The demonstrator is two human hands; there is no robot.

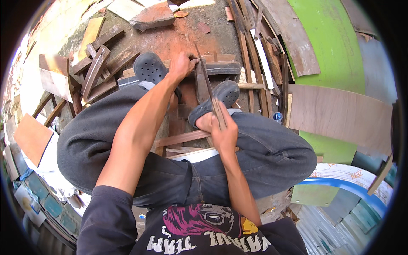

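My right hand (223,129) is wrapped around the wooden handle of a handsaw (207,80), its fingers blurred by motion. The thin blade is seen nearly edge-on and points away from me. At the far end of a narrow brown piece of wood (201,87), my left hand (182,64) is closed with thumb and fingers on its edge, just left of the blade. That wood lies between my two feet, which wear dark clogs (151,69), and crosses a dark wooden beam (221,70). The saw hides part of the wood's right side.
Scrap wood (97,70) is heaped at the left, and long strips (250,55) lie at the right. Beyond the beam rests a broken brick slab (153,16). A green panel (331,46) and a plywood sheet (340,117) stand farther right. Under my legs are more wood pieces (182,139).
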